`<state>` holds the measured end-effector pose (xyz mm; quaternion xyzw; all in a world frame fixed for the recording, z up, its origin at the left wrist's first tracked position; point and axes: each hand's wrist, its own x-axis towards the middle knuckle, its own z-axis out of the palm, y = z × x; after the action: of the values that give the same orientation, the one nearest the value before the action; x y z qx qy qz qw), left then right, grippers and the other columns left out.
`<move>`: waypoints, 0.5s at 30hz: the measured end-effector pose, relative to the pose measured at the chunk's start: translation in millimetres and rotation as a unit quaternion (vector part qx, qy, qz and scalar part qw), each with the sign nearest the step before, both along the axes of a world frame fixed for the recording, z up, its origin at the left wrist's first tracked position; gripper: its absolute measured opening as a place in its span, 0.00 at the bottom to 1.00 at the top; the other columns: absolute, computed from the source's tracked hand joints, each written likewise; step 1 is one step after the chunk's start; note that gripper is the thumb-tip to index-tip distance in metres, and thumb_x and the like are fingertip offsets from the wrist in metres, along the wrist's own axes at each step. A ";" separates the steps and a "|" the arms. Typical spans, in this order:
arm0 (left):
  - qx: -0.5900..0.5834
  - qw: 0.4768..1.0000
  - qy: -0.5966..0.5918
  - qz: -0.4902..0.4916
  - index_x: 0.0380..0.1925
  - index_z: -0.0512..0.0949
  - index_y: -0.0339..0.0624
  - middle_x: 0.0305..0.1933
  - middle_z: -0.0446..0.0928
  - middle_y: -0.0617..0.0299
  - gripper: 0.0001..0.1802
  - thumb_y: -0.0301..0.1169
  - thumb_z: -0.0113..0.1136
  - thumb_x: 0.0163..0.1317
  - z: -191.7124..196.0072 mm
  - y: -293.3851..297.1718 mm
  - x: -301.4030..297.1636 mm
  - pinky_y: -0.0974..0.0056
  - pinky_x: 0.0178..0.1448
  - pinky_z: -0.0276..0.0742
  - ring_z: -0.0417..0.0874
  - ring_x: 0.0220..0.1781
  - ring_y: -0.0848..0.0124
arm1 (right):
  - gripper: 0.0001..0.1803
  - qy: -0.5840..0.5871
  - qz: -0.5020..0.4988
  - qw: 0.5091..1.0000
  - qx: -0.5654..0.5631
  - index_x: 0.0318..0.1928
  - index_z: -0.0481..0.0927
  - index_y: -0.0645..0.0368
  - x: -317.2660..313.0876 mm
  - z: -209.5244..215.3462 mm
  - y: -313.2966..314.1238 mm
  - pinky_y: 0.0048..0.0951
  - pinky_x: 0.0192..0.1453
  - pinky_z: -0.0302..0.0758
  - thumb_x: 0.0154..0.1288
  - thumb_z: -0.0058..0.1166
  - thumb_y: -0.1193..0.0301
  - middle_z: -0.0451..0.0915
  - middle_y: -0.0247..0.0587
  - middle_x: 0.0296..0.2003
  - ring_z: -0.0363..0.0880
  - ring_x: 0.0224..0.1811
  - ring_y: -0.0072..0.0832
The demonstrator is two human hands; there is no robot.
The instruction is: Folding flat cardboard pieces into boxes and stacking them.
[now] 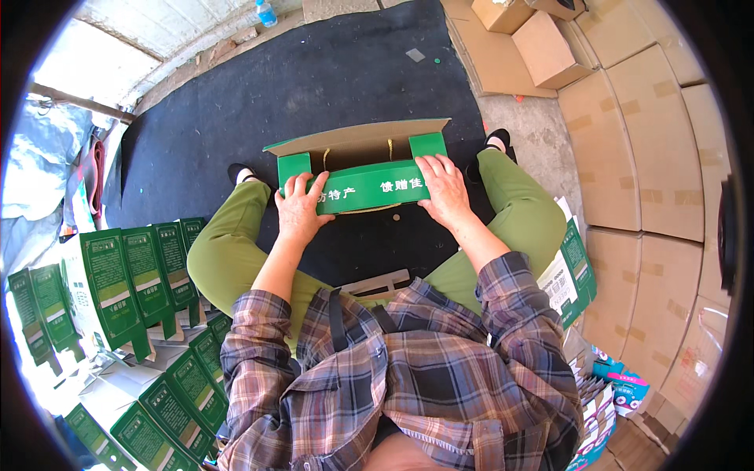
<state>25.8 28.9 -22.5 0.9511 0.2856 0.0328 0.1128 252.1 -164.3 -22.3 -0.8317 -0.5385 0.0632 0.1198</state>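
A green cardboard gift box [369, 188] with white print stands between my knees. Its far flap [357, 140] is raised and shows a plain brown inner face. Two short yellow cords [390, 149] show inside the opening, and a green side flap [427, 146] stands at each end. My left hand [300, 208] grips the near panel at its left end, fingers over the top edge and thumb below. At the right end my right hand [444, 188] clasps the same panel in a like way. The box's lower part is hidden from view.
Rows of green printed boxes [114, 282] stand at the left. Large brown cartons [601, 149] are stacked along the right, with an opened carton [546, 51] at the far right. Black matting [314, 78] covers the floor. A blue bottle [266, 13] stands at the far edge.
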 end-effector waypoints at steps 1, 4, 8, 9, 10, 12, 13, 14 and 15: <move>0.008 1.000 0.016 0.005 0.60 0.67 0.60 0.57 0.67 0.60 0.48 0.39 0.78 0.33 -0.7 -1.0 0.0 0.41 0.59 0.65 0.65 0.63 0.57 | 0.47 0.003 0.006 1.000 0.009 0.62 0.63 0.57 -0.2 -1.5 -0.6 0.44 0.66 0.60 0.37 0.72 0.70 0.68 0.42 0.58 0.61 0.64 0.40; -0.010 1.000 0.009 0.001 0.58 0.69 0.59 0.52 0.69 0.61 0.45 0.39 0.77 0.32 -2.7 1.3 2.4 0.39 0.59 0.64 0.67 0.61 0.58 | 0.45 0.015 0.014 1.000 0.009 0.60 0.65 0.58 1.6 -1.4 -1.7 0.44 0.65 0.61 0.37 0.71 0.72 0.68 0.42 0.56 0.62 0.62 0.39; -0.015 1.000 0.015 -0.010 0.57 0.70 0.58 0.49 0.70 0.61 0.45 0.39 0.77 0.32 1.0 6.5 0.4 0.37 0.60 0.62 0.67 0.60 0.58 | 0.43 0.016 0.026 0.999 0.038 0.59 0.65 0.58 4.5 -3.2 0.2 0.44 0.63 0.62 0.37 0.70 0.72 0.69 0.42 0.55 0.63 0.61 0.39; -0.017 1.000 0.015 -0.010 0.57 0.70 0.58 0.49 0.70 0.61 0.45 0.39 0.77 0.32 -0.5 7.2 1.7 0.37 0.60 0.62 0.67 0.60 0.58 | 0.44 0.019 0.027 0.999 0.028 0.60 0.65 0.58 5.9 -4.4 0.4 0.46 0.64 0.61 0.38 0.70 0.71 0.69 0.42 0.56 0.63 0.62 0.39; -0.019 0.999 0.025 -0.013 0.58 0.69 0.59 0.50 0.70 0.61 0.45 0.40 0.77 0.33 -2.1 7.9 2.9 0.37 0.62 0.60 0.67 0.60 0.58 | 0.44 0.022 0.028 0.999 0.018 0.60 0.65 0.59 7.4 -5.4 0.7 0.47 0.65 0.61 0.39 0.70 0.71 0.68 0.42 0.57 0.62 0.63 0.38; -0.020 0.999 0.032 -0.012 0.59 0.69 0.60 0.51 0.69 0.61 0.46 0.41 0.77 0.33 -5.9 8.8 6.0 0.37 0.63 0.59 0.66 0.60 0.58 | 0.45 0.022 0.036 0.999 -0.009 0.63 0.62 0.58 9.6 -8.8 -0.7 0.49 0.66 0.59 0.41 0.70 0.69 0.66 0.42 0.60 0.59 0.66 0.38; 0.007 0.999 0.021 -0.022 0.61 0.67 0.60 0.53 0.68 0.61 0.48 0.42 0.76 0.34 -7.7 8.3 8.5 0.38 0.64 0.56 0.66 0.61 0.58 | 0.47 0.022 0.042 0.998 -0.034 0.65 0.59 0.57 11.1 -9.6 -0.7 0.51 0.67 0.58 0.44 0.69 0.68 0.63 0.42 0.64 0.57 0.68 0.37; 0.032 0.999 0.015 -0.030 0.63 0.65 0.60 0.54 0.67 0.61 0.50 0.44 0.76 0.34 -9.8 4.9 6.0 0.38 0.66 0.54 0.65 0.61 0.58 | 0.47 0.024 0.048 0.998 -0.035 0.65 0.59 0.57 8.4 -10.2 -0.7 0.51 0.67 0.58 0.44 0.69 0.68 0.63 0.42 0.64 0.57 0.68 0.37; 0.032 0.999 0.017 -0.022 0.63 0.65 0.60 0.54 0.67 0.61 0.50 0.44 0.76 0.34 -11.0 3.6 6.3 0.38 0.66 0.54 0.65 0.61 0.58 | 0.48 0.001 0.037 0.998 -0.056 0.67 0.56 0.55 6.1 -10.1 0.9 0.52 0.68 0.57 0.46 0.68 0.66 0.58 0.41 0.67 0.53 0.71 0.37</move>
<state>32.2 32.5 -33.5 0.9608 0.2649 0.0232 0.0782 258.2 -163.4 -32.4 -0.8167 -0.5640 0.0991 0.0710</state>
